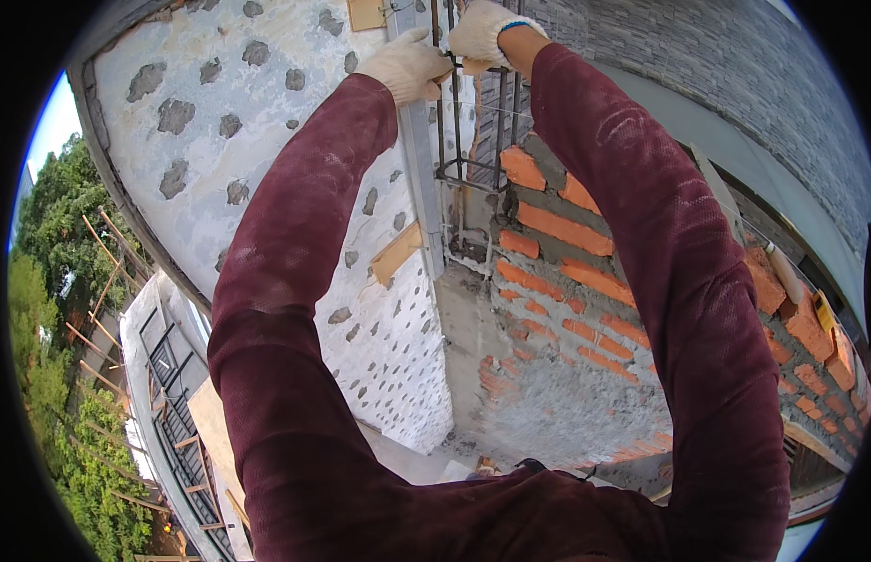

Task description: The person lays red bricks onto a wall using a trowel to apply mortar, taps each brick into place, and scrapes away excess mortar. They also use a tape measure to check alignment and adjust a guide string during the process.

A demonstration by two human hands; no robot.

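No text, label, brand, number or sign could be read.

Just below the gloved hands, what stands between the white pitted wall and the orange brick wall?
In the head view, a dark rebar cage and a grey metal strip stand there.
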